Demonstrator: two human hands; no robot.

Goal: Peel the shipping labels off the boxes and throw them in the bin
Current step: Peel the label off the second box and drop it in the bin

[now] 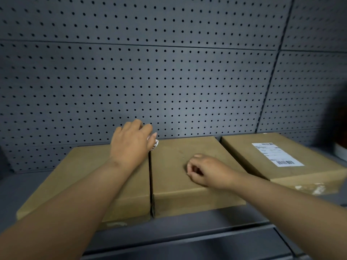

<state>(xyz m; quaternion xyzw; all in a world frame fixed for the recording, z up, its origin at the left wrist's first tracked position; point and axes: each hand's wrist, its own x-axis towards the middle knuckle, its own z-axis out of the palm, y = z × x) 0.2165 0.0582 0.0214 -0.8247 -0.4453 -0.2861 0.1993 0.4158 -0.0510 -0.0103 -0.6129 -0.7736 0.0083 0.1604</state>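
Observation:
Three flat brown cardboard boxes lie side by side on a grey shelf. My left hand (131,141) hovers over the back of the left box (78,177), fingers curled around a crumpled white label (155,144) whose barcode edge peeks out by the thumb. My right hand (204,171) rests on top of the middle box (184,147), fingers curled loosely with nothing visible in them. The middle box top is bare. The right box (244,147) carries a white shipping label (276,154) with a barcode, flat on its top.
A grey pegboard wall (169,72) stands right behind the boxes. The grey shelf front (187,231) runs below them. A dark blurred object (338,128) sits at the far right edge. No bin is in view.

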